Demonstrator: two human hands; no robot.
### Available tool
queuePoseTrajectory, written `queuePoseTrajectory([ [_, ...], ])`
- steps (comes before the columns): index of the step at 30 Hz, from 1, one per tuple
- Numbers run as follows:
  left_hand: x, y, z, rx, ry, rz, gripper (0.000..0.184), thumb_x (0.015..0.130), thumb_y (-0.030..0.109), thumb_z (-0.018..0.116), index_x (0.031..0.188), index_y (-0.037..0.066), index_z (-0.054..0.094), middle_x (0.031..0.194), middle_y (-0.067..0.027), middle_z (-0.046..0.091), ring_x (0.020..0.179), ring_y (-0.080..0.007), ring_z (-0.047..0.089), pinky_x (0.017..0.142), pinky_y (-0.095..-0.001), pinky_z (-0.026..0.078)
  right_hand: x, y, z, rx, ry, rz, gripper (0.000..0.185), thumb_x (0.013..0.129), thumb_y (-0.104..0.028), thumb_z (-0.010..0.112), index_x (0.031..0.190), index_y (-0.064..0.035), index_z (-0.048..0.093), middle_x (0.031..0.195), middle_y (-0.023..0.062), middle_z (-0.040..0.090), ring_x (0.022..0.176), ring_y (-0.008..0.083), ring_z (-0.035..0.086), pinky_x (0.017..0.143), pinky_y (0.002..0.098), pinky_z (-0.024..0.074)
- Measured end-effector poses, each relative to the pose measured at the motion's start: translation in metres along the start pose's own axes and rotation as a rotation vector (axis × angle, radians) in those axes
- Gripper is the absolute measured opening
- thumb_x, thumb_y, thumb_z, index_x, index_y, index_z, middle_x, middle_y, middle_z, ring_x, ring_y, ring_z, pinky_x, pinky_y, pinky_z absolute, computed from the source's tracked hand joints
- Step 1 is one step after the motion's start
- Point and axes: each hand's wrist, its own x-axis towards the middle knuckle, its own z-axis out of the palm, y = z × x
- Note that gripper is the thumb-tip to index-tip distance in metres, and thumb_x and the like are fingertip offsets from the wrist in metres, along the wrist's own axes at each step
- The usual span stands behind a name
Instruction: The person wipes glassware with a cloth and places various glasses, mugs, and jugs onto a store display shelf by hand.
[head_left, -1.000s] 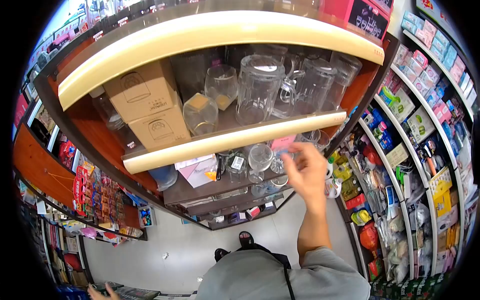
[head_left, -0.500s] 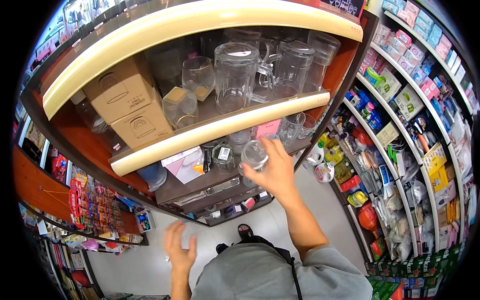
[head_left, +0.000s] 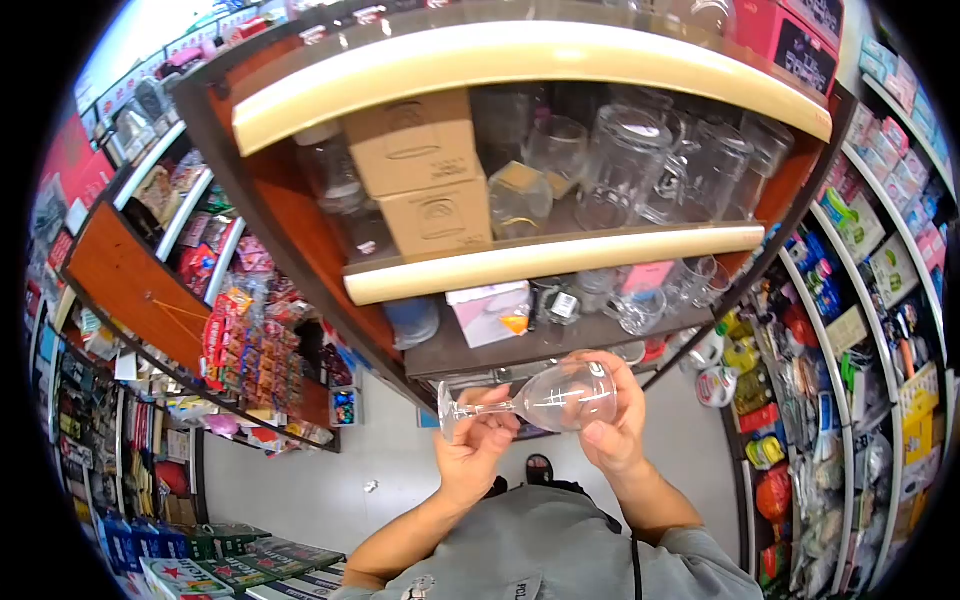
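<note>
Indoors, left fingers (head_left: 498,435) and right fingers (head_left: 602,434) round a goblet (head_left: 560,397), shelf (head_left: 432,358) beyond, floor (head_left: 300,480) below

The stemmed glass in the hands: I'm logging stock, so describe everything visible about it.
The stemmed glass looks like clear, uncoloured glass, apparently empty, with a rounded bowl, slim stem and flat round foot. It is held sideways before the shelves, right hand at the bowl's rim end, left hand at the stem.

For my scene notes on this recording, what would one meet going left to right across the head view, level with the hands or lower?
Hanging packets → left hand → right hand → white bottle → red bag.
</note>
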Motion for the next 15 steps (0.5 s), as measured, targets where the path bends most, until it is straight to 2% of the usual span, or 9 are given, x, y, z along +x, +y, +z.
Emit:
queuePoseTrajectory([
  [3,0.01,0.013,-0.007,-0.154,0.094,0.043,0.035,0.094,0.025,0.067,0.121,0.003,0.063,0.118,-0.0063,0.057,0.088,-0.0184,0.06,0.078,-0.0341,0.05,0.009,0.01,0.013,-0.042,-0.109,-0.104,0.078,0.072,-0.015,0.083,0.135,0.0012,0.041,0.135,0.0182,0.047,0.088,0.0185,0.061,0.076,0.0316,0.0512],
  [4,0.012,0.022,-0.007,-0.203,0.127,0.009,0.032,0.094,0.028,0.066,0.116,0.004,0.066,0.115,-0.0054,0.058,0.093,-0.018,0.06,0.084,-0.036,0.05,0.011,0.016,0.011,-0.059,-0.166,-0.128,0.08,0.07,-0.013,0.085,0.135,-0.0001,0.041,0.136,0.0198,0.044,0.091,0.0208,0.061,0.08,0.0338,0.0514],
  [5,0.014,0.027,-0.007,-0.196,0.135,0.03,0.032,0.094,0.028,0.066,0.116,0.004,0.066,0.115,-0.0054,0.058,0.093,-0.018,0.06,0.084,-0.036,0.05,0.016,0.017,0.013,-0.051,-0.188,-0.127,0.08,0.07,-0.013,0.085,0.135,-0.0001,0.041,0.136,0.0198,0.044,0.091,0.0208,0.061,0.08,0.0338,0.0514],
  [7,0.018,0.037,-0.007,-0.389,0.167,-0.056,0.032,0.093,0.029,0.067,0.116,0.006,0.066,0.113,-0.0043,0.058,0.098,-0.0173,0.058,0.091,-0.0373,0.048,0.022,0.023,0.019,-0.223,-0.313,-0.331,0.081,0.07,-0.012,0.087,0.135,0.0,0.04,0.134,0.0212,0.045,0.091,0.0223,0.062,0.08,0.0349,0.0522],
  [8,0.02,0.042,-0.005,-0.505,0.178,-0.051,0.025,0.095,0.018,0.066,0.114,0.002,0.068,0.112,-0.0048,0.06,0.096,-0.0176,0.058,0.083,-0.0344,0.049,0.025,0.025,0.02,-0.264,-0.348,-0.399,0.079,0.071,-0.012,0.087,0.134,-0.0004,0.04,0.135,0.0227,0.045,0.093,0.0242,0.062,0.079,0.0354,0.0532],
  [9,0.02,0.043,-0.006,-0.498,0.191,-0.035,0.025,0.095,0.018,0.066,0.114,0.002,0.068,0.112,-0.0048,0.06,0.096,-0.0176,0.058,0.083,-0.0344,0.049,0.027,0.029,0.021,-0.252,-0.365,-0.392,0.079,0.071,-0.012,0.087,0.134,-0.0004,0.04,0.135,0.0227,0.045,0.093,0.0242,0.062,0.079,0.0354,0.0532],
  [11,0.018,0.044,-0.011,-0.593,0.235,-0.078,0.022,0.093,0.02,0.068,0.109,0.005,0.07,0.108,-0.0034,0.063,0.098,-0.0184,0.058,0.086,-0.0351,0.048,0.029,0.038,0.023,-0.398,-0.427,-0.605,0.077,0.074,-0.013,0.085,0.134,-0.0002,0.04,0.135,0.024,0.044,0.095,0.0248,0.064,0.079,0.0355,0.0543],
  [13,0.017,0.043,-0.019,-0.589,0.269,-0.08,0.02,0.093,0.02,0.068,0.106,0.006,0.071,0.106,-0.0026,0.065,0.099,-0.0185,0.057,0.088,-0.0353,0.046,0.03,0.041,0.026,-0.445,-0.446,-0.629,0.075,0.072,-0.011,0.086,0.133,-0.0029,0.042,0.132,0.0212,0.049,0.092,0.028,0.066,0.075,0.0373,0.0562],
  [15,0.012,0.043,-0.029,-0.58,0.32,-0.072,0.018,0.093,0.02,0.068,0.104,0.007,0.072,0.104,-0.0019,0.066,0.099,-0.0187,0.056,0.09,-0.0354,0.045,0.036,0.044,0.029,-0.654,-0.546,-0.854,0.074,0.069,-0.008,0.087,0.13,-0.0064,0.046,0.128,0.0164,0.054,0.086,0.0305,0.067,0.069,0.0387,0.0577],
])
